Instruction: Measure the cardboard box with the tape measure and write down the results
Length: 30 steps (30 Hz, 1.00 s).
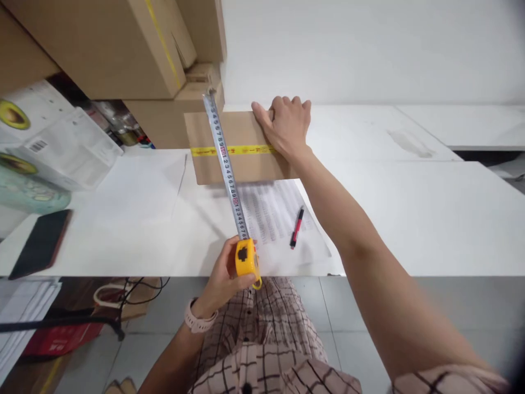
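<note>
My left hand (227, 276) is closed round a yellow tape measure (246, 257) at the table's front edge. Its silver blade (227, 169) stretches up and away, across a brown cardboard box (246, 167) with a yellow tape strip, and its end reaches past the box's far edge. My right hand (289, 123) grips the box at its far right corner, thumb on the near face and fingers bent over the edge. Under and in front of the box lies a printed sheet (270, 219), with a red and black pen (297, 227) on it.
Large cardboard boxes (123, 49) are stacked at the back left. White cartons with avocado pictures (53, 137), a dark phone (41, 243) and a blank white sheet (135, 191) are on the left of the white table (410, 219). A white wall stands behind.
</note>
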Tool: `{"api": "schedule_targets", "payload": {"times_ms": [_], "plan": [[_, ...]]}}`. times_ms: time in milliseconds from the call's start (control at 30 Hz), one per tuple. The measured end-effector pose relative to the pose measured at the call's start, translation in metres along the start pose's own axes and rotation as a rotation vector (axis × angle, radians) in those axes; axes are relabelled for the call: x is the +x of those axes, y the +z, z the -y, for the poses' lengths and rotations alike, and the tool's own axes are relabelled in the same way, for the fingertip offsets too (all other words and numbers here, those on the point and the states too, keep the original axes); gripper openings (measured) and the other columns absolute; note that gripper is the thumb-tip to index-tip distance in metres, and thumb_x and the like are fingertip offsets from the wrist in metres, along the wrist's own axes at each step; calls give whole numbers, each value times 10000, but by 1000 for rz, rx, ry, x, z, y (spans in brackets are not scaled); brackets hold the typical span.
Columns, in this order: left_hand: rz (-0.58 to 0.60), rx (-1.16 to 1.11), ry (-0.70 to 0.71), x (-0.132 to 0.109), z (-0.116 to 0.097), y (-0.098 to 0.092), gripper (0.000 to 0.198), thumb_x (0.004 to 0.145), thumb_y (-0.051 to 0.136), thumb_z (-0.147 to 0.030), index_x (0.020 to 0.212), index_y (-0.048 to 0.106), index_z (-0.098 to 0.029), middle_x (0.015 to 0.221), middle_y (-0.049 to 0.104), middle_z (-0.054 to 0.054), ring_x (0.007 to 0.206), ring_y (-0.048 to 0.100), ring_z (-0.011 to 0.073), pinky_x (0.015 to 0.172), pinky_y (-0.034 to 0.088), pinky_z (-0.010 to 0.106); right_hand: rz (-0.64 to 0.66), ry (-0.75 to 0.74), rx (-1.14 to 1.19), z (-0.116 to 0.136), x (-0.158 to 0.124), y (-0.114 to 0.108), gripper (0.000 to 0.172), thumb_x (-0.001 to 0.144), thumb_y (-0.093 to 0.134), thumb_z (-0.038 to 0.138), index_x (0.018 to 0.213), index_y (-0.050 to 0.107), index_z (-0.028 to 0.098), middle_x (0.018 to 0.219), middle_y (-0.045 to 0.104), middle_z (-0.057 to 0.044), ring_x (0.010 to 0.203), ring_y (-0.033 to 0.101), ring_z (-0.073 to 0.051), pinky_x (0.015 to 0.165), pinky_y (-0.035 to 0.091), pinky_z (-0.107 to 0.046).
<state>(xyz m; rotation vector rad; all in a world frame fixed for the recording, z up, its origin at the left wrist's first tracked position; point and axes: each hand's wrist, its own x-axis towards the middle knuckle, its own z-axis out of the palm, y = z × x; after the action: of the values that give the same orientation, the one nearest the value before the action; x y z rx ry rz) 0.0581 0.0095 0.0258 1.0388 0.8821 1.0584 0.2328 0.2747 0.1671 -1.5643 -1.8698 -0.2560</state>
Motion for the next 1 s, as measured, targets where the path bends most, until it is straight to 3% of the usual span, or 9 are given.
{"api": "schedule_targets", "payload": {"times_ms": [167,300,367,467,567,700,800,900,1000], "plan": [[54,264,-27,-19,-9,-5,770,748,836,-348,1402,438,-272,1371,579,119,1123,619,254,918,542,390,61,-6,179,-5,-79,-35,605,1022,231,649,911,652,229,980,688,-94,1112,582,-303,1073,353,-535],[204,641,-128,-41,-25,4,832,719,838,-353,1437,426,-272,1291,618,99,1148,609,295,970,519,453,26,334,830,-25,-126,-88,780,1010,37,652,1040,700,243,933,718,-91,823,654,-222,779,516,-424],[329,745,-166,-50,-30,11,842,715,834,-359,1445,422,-276,1297,613,97,1139,613,304,958,529,468,-57,326,968,-35,-144,-115,572,1026,283,628,1049,735,278,825,698,-53,687,620,-187,608,484,-351],[465,776,-174,-57,-32,18,840,719,833,-343,1448,421,-283,1357,579,105,1178,607,315,965,537,468,-161,326,1013,-46,-172,-140,279,937,647,484,807,752,261,615,608,0,489,502,-126,422,352,-284],[406,755,-178,-60,-30,19,901,749,821,-312,1514,346,-334,1482,489,107,1295,550,330,1029,516,476,-133,430,1036,-45,-208,-141,378,955,621,474,672,685,232,557,599,8,385,442,-95,342,301,-263],[222,632,-123,-65,-26,15,1039,772,836,-352,1592,199,-363,1497,490,123,1357,516,349,1078,501,493,224,403,1091,-14,-266,-115,361,974,583,460,719,706,237,611,656,-3,502,592,-133,458,485,-279],[220,577,25,-67,-26,12,1034,756,857,-369,1583,237,-364,1481,508,125,1348,530,353,1089,508,490,365,349,1065,18,-298,-97,331,980,552,472,781,708,258,723,688,-27,595,629,-164,513,510,-314],[186,615,149,-63,-33,5,940,765,853,-353,1540,323,-371,1490,492,115,1333,544,339,1097,511,496,399,268,981,30,-307,-91,391,998,463,541,848,690,261,770,662,-44,653,617,-188,559,497,-345],[15,708,285,-46,-45,-10,874,779,835,-325,1509,355,-360,1492,469,107,1310,561,313,1103,510,507,367,300,828,15,-297,-86,385,1009,447,504,773,618,253,748,644,-38,682,606,-194,603,483,-346]]}}
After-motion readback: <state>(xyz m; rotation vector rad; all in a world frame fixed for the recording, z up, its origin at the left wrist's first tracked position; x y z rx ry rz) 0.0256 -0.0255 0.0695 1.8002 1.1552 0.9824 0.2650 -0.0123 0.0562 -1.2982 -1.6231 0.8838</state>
